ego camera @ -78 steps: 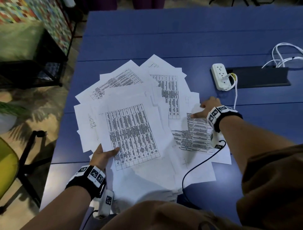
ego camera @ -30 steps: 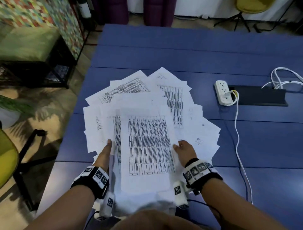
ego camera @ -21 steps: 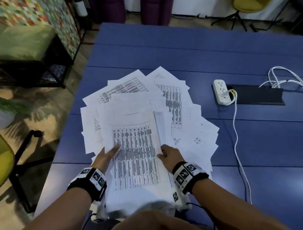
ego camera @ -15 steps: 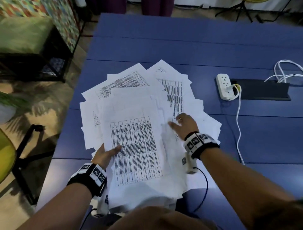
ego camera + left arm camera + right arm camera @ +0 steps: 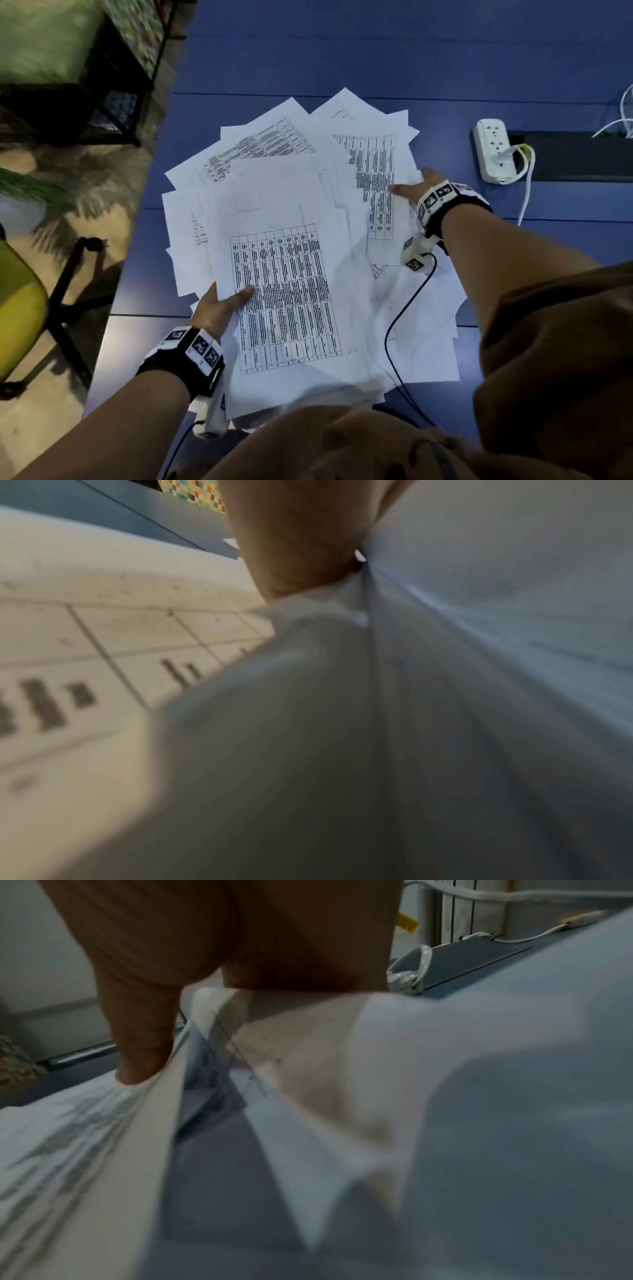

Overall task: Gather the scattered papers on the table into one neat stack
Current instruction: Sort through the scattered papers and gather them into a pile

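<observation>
White printed papers [image 5: 267, 147] lie fanned out over the blue table [image 5: 342, 51]. My left hand [image 5: 219, 305] grips the near-left edge of the gathered pile [image 5: 291, 308], thumb on top of its printed grid and fingers hidden underneath. The left wrist view shows only that hand [image 5: 291, 547] against blurred paper [image 5: 103, 642]. My right hand [image 5: 411, 186] reaches to the right edge of the fan and pinches a sheet with a printed table [image 5: 376, 171]. In the right wrist view the thumb [image 5: 143, 1056] lies on the lifted sheet [image 5: 85, 1137].
A white power strip [image 5: 491, 150] with a white cable [image 5: 525, 202] lies right of the papers, beside a black cable tray [image 5: 575, 157]. A black wrist cable [image 5: 400, 315] trails over the near-right sheets. A yellow chair [image 5: 17, 308] and black shelf [image 5: 113, 102] stand past the table's left edge.
My right hand left the gathered pile and reached out right and farther away to the edge of a printed sheet. My left hand kept its hold on the pile.
</observation>
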`<state>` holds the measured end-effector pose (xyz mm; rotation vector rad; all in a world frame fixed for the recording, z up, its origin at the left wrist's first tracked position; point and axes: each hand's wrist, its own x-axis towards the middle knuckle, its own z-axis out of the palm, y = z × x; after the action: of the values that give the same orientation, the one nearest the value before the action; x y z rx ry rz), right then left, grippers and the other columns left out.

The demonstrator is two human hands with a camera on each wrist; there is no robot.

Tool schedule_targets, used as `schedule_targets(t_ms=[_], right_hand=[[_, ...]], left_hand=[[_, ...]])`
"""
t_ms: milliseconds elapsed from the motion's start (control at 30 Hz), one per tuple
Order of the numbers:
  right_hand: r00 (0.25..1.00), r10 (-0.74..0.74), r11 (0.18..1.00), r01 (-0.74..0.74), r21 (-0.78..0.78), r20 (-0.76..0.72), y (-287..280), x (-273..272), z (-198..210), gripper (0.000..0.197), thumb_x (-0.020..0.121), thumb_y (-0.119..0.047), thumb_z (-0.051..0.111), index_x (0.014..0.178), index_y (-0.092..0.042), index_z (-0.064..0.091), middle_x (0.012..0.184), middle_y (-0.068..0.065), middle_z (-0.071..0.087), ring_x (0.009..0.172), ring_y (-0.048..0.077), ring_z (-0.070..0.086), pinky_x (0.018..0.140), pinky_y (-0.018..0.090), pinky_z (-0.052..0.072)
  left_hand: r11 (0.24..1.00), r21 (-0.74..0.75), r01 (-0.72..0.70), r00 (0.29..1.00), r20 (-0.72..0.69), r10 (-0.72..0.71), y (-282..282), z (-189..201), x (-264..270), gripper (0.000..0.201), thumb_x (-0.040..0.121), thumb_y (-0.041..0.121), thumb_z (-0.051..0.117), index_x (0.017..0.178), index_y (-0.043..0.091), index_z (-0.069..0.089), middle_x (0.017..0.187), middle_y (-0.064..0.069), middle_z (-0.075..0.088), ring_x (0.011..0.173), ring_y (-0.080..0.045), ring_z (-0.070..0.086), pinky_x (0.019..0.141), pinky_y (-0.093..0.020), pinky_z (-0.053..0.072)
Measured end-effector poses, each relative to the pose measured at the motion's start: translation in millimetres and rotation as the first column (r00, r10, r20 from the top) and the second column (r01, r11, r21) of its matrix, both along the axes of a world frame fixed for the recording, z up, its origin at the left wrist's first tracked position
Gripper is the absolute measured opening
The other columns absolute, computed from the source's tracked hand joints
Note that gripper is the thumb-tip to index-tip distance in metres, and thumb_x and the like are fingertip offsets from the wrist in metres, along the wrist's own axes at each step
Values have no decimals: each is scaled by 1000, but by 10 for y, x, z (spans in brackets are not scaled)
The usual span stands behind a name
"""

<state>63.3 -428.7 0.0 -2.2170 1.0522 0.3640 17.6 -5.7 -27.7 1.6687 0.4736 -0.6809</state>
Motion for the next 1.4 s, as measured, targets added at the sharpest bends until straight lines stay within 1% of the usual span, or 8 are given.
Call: schedule_targets(t_ms=[167, 333, 500, 800, 933, 1067, 1200, 1400], right_hand=[[996, 79, 997, -78, -26, 32, 95, 245, 144, 70, 77, -51, 72, 128, -7, 53, 131, 13, 55, 121, 33, 52, 98, 38, 44], [991, 132, 985, -132, -116, -2, 157, 326, 324, 46, 79, -45, 72, 63, -17, 38, 76, 3, 48, 88, 26, 56, 75, 31, 45], [984, 109, 980, -82, -180, 141, 257, 229, 608, 31, 78, -29, 77, 92, -5, 64, 86, 6, 62, 84, 25, 60, 75, 32, 51], [949, 90, 954, 5, -299, 303, 321, -112, 1399, 30, 85, -24, 69, 63, -15, 50, 75, 8, 58, 80, 25, 58, 68, 28, 42], [891, 129, 935, 38, -353, 436, 385, -230, 1658, 25, 90, -21, 63, 104, -1, 64, 101, 16, 67, 94, 30, 63, 76, 27, 45], [801, 155, 930, 79, -359, 579, 384, -349, 1933, 24, 88, -18, 58, 100, 1, 65, 97, 17, 69, 89, 31, 65, 77, 33, 53], [727, 181, 923, 108, -370, 662, 411, -482, 2233, 24, 91, -23, 55, 107, -9, 65, 99, 9, 69, 88, 23, 62, 73, 27, 46], [555, 154, 970, 71, -231, 818, 493, -599, 2660, 27, 91, -18, 55, 116, -14, 64, 103, -11, 64, 82, -7, 61, 73, 8, 47]], left_hand=[[999, -44, -17, 1000, 5, 17, -4, -19, 4, 81, 68, 34, 83, 139, 16, 48, 135, 0, 58, 124, -21, 52, 110, -36, 31], [996, -81, -45, 999, -16, 44, -5, -53, 16, 74, 67, 27, 81, 135, 16, 51, 132, -3, 60, 122, -22, 54, 106, -35, 34], [998, -67, -19, 1000, -5, 18, 7, -44, 13, 82, 75, 27, 80, 144, 13, 39, 143, -4, 50, 129, -23, 46, 112, -36, 28], [998, -46, 48, 999, -2, -48, 15, -19, -9, 109, 69, 44, 82, 154, 13, 21, 156, -9, 33, 141, -30, 34, 116, -43, 23], [997, -70, 43, 999, 0, -43, 42, -1, -12, 107, 74, 42, 81, 154, 12, 16, 157, -11, 29, 142, -32, 31, 117, -45, 21], [994, -91, 63, 998, 35, -60, 27, 8, -35, 114, 63, 50, 85, 152, 12, 25, 154, -10, 37, 140, -30, 36, 117, -45, 23], [992, -107, 63, 998, 33, -59, 33, 36, -29, 88, 75, 38, 80, 146, 11, 35, 148, -9, 46, 135, -30, 42, 115, -43, 25], [996, -81, 37, 999, -26, -40, 6, 69, -23, 103, 75, 34, 79, 154, 9, 18, 156, -13, 31, 143, -33, 30, 117, -43, 19]])
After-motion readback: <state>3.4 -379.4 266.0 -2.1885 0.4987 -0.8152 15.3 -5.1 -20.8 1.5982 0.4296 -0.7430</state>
